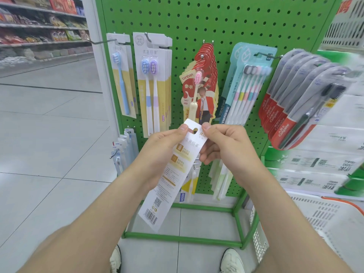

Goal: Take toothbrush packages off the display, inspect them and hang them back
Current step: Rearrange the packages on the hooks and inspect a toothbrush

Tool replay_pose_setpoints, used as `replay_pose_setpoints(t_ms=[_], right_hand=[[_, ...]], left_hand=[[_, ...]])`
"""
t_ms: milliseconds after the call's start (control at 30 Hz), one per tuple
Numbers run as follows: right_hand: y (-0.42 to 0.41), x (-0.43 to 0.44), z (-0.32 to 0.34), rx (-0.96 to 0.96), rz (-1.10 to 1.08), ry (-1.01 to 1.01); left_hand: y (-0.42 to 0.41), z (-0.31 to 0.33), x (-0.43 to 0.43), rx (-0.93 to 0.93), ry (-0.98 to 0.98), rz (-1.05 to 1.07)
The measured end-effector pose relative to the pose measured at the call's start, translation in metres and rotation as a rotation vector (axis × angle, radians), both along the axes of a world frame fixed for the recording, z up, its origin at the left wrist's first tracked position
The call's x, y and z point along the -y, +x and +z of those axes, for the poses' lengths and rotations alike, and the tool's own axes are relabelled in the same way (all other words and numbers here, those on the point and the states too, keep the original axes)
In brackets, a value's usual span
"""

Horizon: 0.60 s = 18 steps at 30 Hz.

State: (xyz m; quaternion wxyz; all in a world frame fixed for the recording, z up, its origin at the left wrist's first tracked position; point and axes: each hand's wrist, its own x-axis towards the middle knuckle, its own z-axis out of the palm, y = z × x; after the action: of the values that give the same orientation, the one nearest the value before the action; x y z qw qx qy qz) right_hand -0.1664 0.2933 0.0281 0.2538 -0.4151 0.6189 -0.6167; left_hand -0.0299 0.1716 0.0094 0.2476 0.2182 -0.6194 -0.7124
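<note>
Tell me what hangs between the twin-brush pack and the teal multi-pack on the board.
In the head view, the red canban packs hang there, between the twin-brush pack and the teal multi-pack.

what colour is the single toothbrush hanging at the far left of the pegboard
Light blue toothbrush, on a white and pale yellow card; clearest in the head view.

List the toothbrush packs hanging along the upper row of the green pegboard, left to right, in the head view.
Single blue toothbrush pack → twin blue-and-purple pack → red canban packs → teal YIBAO multi-brush pack → Colgate packs.
</note>
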Motion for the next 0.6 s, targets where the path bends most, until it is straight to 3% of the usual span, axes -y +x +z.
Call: replay_pose_setpoints(t_ms=[133,300,500,600], right_hand=[[0.002,0.000,0.000,0.010,-0.084,-0.059],[-0.002,-0.001,-0.001,0.033,-0.201,-0.060],[-0.005,-0.001,-0.002,0.080,-0.317,-0.031],[-0.002,-0.003,0.001,0.103,-0.265,-0.018]], left_hand=[[-0.002,0.001,-0.002,-0.078,0.069,0.017],[-0.002,-0.001,0.005,-0.027,0.136,0.018],[0.006,-0.001,-0.006,0.173,-0.527,0.012],[0.007,-0.006,-0.012,0.212,-0.719,0.024]])
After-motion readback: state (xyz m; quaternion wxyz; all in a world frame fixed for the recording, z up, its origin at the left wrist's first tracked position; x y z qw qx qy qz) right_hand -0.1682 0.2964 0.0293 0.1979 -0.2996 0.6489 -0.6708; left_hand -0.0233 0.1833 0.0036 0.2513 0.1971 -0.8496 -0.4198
